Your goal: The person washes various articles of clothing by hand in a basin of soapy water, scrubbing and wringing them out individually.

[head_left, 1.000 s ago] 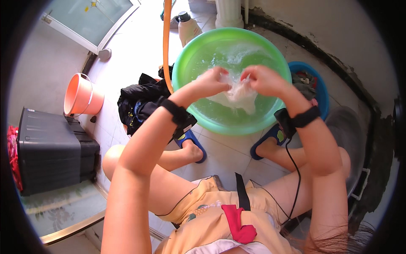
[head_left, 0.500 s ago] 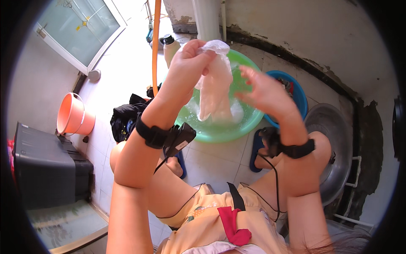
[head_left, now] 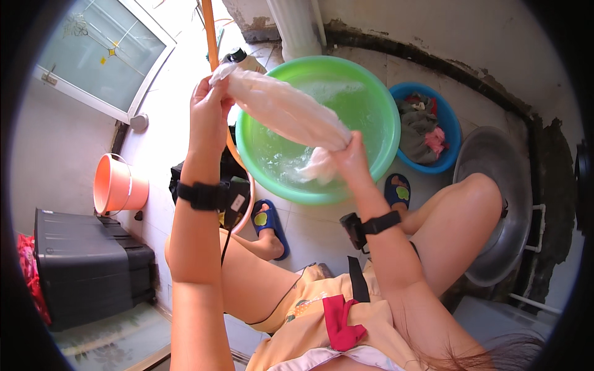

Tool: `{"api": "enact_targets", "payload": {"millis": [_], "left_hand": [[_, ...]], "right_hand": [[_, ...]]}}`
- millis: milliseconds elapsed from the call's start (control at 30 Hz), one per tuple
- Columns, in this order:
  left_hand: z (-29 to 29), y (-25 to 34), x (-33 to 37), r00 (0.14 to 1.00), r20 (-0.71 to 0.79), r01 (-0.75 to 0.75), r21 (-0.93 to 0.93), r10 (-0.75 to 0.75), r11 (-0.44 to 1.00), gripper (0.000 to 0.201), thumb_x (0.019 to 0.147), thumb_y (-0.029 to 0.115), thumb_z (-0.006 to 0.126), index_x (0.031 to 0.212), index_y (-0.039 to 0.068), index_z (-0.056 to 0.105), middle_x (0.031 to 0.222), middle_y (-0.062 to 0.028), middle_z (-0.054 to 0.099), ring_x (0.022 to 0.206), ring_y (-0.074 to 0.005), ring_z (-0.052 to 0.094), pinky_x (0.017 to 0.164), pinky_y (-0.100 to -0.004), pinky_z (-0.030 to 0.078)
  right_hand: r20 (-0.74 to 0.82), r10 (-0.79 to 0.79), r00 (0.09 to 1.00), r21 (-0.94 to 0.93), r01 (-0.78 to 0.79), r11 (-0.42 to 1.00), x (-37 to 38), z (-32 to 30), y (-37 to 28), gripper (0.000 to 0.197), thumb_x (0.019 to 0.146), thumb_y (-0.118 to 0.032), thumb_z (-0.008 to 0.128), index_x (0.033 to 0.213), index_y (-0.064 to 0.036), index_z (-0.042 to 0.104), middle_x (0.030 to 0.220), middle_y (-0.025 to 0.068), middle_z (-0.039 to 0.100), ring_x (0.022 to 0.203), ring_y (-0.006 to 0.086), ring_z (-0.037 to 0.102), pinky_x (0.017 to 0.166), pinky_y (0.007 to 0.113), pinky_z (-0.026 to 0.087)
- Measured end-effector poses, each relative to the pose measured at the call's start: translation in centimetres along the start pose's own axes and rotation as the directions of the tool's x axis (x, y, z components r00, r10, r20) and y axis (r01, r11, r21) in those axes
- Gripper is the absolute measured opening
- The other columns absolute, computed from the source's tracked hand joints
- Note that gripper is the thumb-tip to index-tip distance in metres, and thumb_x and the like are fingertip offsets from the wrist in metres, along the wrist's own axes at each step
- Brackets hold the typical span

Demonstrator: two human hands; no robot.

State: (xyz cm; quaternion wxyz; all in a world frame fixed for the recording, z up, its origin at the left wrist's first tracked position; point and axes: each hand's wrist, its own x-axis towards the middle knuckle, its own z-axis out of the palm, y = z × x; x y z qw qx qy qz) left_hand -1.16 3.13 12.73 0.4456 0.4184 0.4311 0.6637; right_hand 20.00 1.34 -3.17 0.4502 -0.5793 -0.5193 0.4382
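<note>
A wet white cloth (head_left: 284, 110) is stretched slantwise between my hands above a large green basin (head_left: 303, 196) of sudsy water. My left hand (head_left: 210, 108) pinches its upper end, near the far left rim. My right hand (head_left: 351, 159) is wrapped round the lower end, nearer to me, over the basin's right half. A loose tail of the cloth hangs below the right fist toward the water. The cloth's exact kind cannot be told.
Right of the green basin stands a blue basin (head_left: 455, 127) holding dark and pink clothes, with a metal basin (head_left: 495, 154) beside it. At left are an orange bucket (head_left: 117, 182) and a black box (head_left: 86, 266). A bottle (head_left: 250, 62) stands behind the green basin.
My right hand, free half a second ago, has taken hold of the cloth's lower end. My left hand has moved left, and the hanging cloth is now pulled out lengthwise.
</note>
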Motion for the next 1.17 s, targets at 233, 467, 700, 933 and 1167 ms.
{"api": "enact_targets", "payload": {"millis": [233,467,700,933,1167], "left_hand": [[-4.2,-11.6,-2.0,0.925,0.090,-0.065,0.995,-0.369,0.080,0.092,0.062,0.031,0.074,0.128,-0.001,0.019,0.125,-0.0225,0.032,0.114,-0.0313,0.036,0.094,-0.0366,0.034],[1.8,-13.2,-5.1,0.689,0.652,-0.305,0.658,-0.318,0.689,0.080,0.068,0.027,0.069,0.129,0.003,0.023,0.130,-0.0165,0.030,0.123,-0.0274,0.027,0.100,-0.0342,0.025],[3.2,-11.6,-3.0,0.908,0.287,0.321,-0.010,-0.305,0.947,0.043,0.081,0.018,0.054,0.118,0.007,0.036,0.116,-0.0085,0.045,0.104,-0.0188,0.046,0.084,-0.0304,0.042],[2.5,-9.5,-1.6,0.998,0.055,-0.021,0.226,0.009,0.974,0.029,0.083,0.011,0.048,0.109,0.007,0.039,0.101,-0.0062,0.050,0.089,-0.0151,0.051,0.074,-0.0281,0.046],[5.0,-10.3,-4.4,0.948,0.277,0.005,0.471,-0.153,0.882,0.031,0.082,0.025,0.053,0.105,0.005,0.046,0.098,-0.0039,0.050,0.092,-0.0133,0.046,0.085,-0.0243,0.033]], "right_hand": [[-0.162,-0.129,0.978,0.159,0.154,0.975,-1.5,-1.9,-6.0,0.058,0.061,-0.008,0.064,0.110,-0.0068,0.034,0.093,0.0179,0.055,0.082,0.0299,0.058,0.070,0.034,0.046],[-0.144,-0.194,0.970,0.344,0.233,0.910,-3.1,-0.5,-10.2,0.056,0.061,-0.003,0.064,0.110,-0.0080,0.038,0.094,0.0123,0.052,0.084,0.0225,0.054,0.073,0.031,0.045],[-0.058,-0.271,0.961,0.537,0.259,0.803,-3.7,0.3,-10.6,0.060,0.062,0.007,0.062,0.113,-0.0122,0.038,0.096,0.0070,0.049,0.088,0.0149,0.050,0.075,0.027,0.043],[0.311,0.280,0.908,0.755,-0.415,0.508,-1.7,-1.2,-6.4,0.061,0.076,-0.039,0.057,0.124,-0.0112,0.031,0.113,0.0063,0.044,0.094,0.0206,0.050,0.080,0.041,0.043],[0.554,-0.144,0.820,0.831,-0.555,0.037,-0.2,0.7,-2.6,0.085,0.072,-0.064,0.047,0.135,-0.0212,0.009,0.135,0.0045,0.020,0.122,0.0281,0.026,0.084,0.053,0.039]]}}
